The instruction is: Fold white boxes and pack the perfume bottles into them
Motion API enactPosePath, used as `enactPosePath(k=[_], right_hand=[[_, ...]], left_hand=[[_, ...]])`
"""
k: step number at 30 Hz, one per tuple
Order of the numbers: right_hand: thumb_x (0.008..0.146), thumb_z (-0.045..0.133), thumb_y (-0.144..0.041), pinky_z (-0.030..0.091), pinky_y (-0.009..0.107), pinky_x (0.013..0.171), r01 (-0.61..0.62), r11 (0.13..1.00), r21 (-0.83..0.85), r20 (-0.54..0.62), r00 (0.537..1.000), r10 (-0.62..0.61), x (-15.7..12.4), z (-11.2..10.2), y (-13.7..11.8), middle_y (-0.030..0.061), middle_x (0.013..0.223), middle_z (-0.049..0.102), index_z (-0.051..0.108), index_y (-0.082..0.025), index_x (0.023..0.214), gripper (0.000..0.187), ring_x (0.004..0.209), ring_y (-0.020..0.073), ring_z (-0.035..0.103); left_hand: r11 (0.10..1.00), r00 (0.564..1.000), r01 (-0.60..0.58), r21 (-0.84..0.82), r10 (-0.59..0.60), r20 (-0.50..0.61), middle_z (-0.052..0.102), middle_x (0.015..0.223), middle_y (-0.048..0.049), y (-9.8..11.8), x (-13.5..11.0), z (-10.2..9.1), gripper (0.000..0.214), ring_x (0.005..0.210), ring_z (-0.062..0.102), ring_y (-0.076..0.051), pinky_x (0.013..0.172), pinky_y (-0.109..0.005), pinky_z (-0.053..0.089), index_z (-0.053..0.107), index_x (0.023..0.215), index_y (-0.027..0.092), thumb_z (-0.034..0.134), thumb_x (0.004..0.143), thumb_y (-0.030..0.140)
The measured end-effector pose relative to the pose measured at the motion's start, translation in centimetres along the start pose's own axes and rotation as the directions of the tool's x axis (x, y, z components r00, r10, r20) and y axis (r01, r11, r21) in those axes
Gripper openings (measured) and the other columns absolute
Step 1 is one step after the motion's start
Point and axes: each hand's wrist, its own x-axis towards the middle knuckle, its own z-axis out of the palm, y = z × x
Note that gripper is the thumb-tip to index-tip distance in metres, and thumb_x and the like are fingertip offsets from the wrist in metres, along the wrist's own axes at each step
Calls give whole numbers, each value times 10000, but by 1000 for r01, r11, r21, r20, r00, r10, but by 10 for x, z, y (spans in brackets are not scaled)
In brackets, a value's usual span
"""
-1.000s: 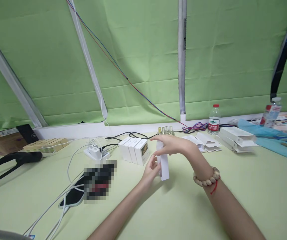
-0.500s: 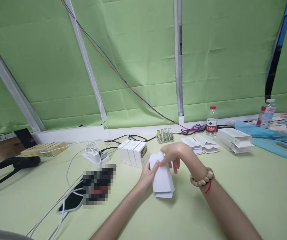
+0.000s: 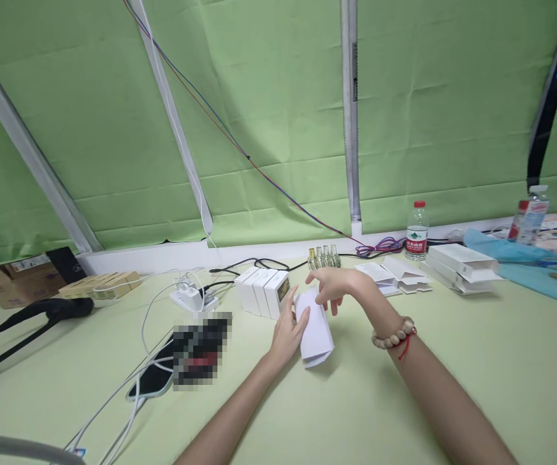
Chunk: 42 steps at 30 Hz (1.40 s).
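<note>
A pixelated patch (image 3: 201,352) covers whatever lies on the cables left of the middle of the bench (image 3: 477,361), so I cannot name it. A grey curved thing (image 3: 11,447) is cut off by the picture's lower left corner. The labels on the row of white boxes (image 3: 263,294) are too small for me to read.

The left hand (image 3: 288,330) has its fingers laid straight along the left edge of the flat white carton (image 3: 316,328). Its thumb is hidden behind the card, so I cannot tell whether that grip is closed round it. The right hand (image 3: 337,287), with a bead bracelet (image 3: 395,332) on its wrist, has its grip pinched on the carton's top end, the other fingers hanging loose.

The carton is near the middle of the bench, just in front of the row of white boxes. It is plain white and unprinted, folded flat, standing nearly upright and tilted a little. A loose flap sticks out at its lower end. I cannot tell whether that end touches the bench.

Small glass bottles (image 3: 324,257) stand by the far edge behind the right hand. More flat cartons (image 3: 397,274) and a water bottle (image 3: 417,231) sit further along toward the right.
</note>
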Motion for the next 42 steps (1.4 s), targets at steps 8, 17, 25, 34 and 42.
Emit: enactPosePath(k=[8, 17, 25, 34, 42], right_hand=[[727, 533, -109, 419, 202, 556, 117, 967, -226, -296, 938, -183, -2, -4, -1, 10, 854, 656, 394, -182, 1280, 575, 522, 111, 624], [722, 535, -223, 399, 216, 568, 188, 957, -219, -220, 946, -237, -6, 6, -11, -50, 708, 656, 385, -226, 1294, 591, 547, 116, 627], [753, 554, -328, 454, 242, 510, 231, 970, -76, -182, 953, -241, 2, 7, -7, 14, 758, 671, 320, -185, 1341, 648, 596, 172, 638], [764, 570, -424, 465, 222, 470, 247, 969, -15, -114, 962, -247, 4, 8, -9, 54, 807, 661, 496, -145, 1009, 379, 643, 175, 644], [743, 563, -365, 418, 198, 407, 309, 943, -121, -167, 930, -327, 2, 9, -15, 12, 708, 600, 472, -164, 976, 321, 571, 147, 574]], left_hand=[[988, 999, 11, 155, -18, 40, 470, 1261, -56, -1, 2, -4, 484, 746, 579, -156, 733, -313, 477, 424, 1324, 320, 455, 865, 468], [931, 975, 178, -318, -123, 186, 428, 1299, -143, 1, 0, 5, 933, 705, 562, -152, 581, -273, 503, 156, 1438, 256, 584, 709, 652], [831, 969, 213, -514, -110, 223, 477, 1205, -116, 10, -2, 6, 850, 762, 616, -211, 553, -291, 517, 322, 1323, 295, 617, 633, 694], [775, 954, 271, -571, -138, 266, 539, 1134, -126, 18, 1, 2, 752, 919, 618, -315, 674, -366, 509, 417, 1194, 237, 705, 612, 617], [780, 967, 217, -587, -92, 236, 524, 1194, -147, 20, -2, -3, 915, 1038, 554, -333, 694, -375, 498, 209, 1353, 282, 696, 643, 591]])
